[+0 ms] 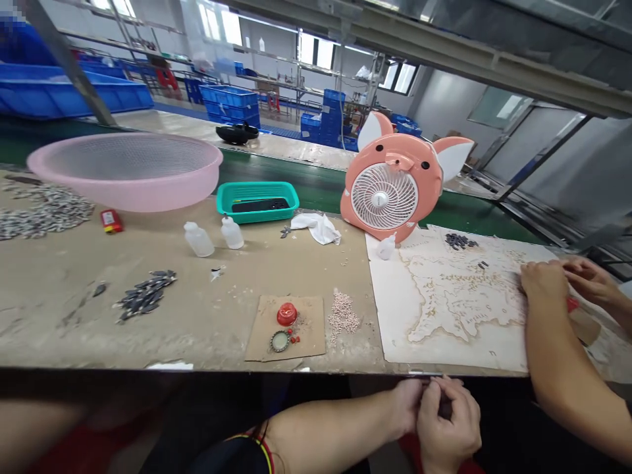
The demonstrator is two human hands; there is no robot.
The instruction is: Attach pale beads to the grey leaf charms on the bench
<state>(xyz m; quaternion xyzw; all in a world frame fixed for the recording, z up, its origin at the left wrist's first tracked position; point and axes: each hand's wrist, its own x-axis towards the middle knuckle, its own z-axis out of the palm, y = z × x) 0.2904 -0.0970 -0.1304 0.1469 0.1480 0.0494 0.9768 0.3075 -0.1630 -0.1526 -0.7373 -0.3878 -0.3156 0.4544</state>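
Observation:
Below the table's front edge, my left hand (pixel 411 403) and my right hand (pixel 449 424) come together with fingers pinched. Whatever they hold is hidden. On the table behind them, a cardboard square (pixel 309 329) carries a red cap (pixel 287 314), a crimped metal bottle cap (pixel 280 341) and a few tiny red bits. Beside it lies a heap of small pale pink pieces (pixel 343 315). Dark, pointed, seed-like pieces (pixel 145 295) form a pile to the left. Two translucent dropper bottles (pixel 198 239) stand farther back.
A co-worker's hands (pixel 548 280) work at the right, over a map-printed sheet (pixel 395 336) bearing more dark pieces (pixel 461 241). Behind are a pig-shaped fan (pixel 353 191), a green tray (pixel 258 215), a pink sieve (pixel 128 194), crumpled tissue (pixel 320 228) and a red lighter (pixel 110 221).

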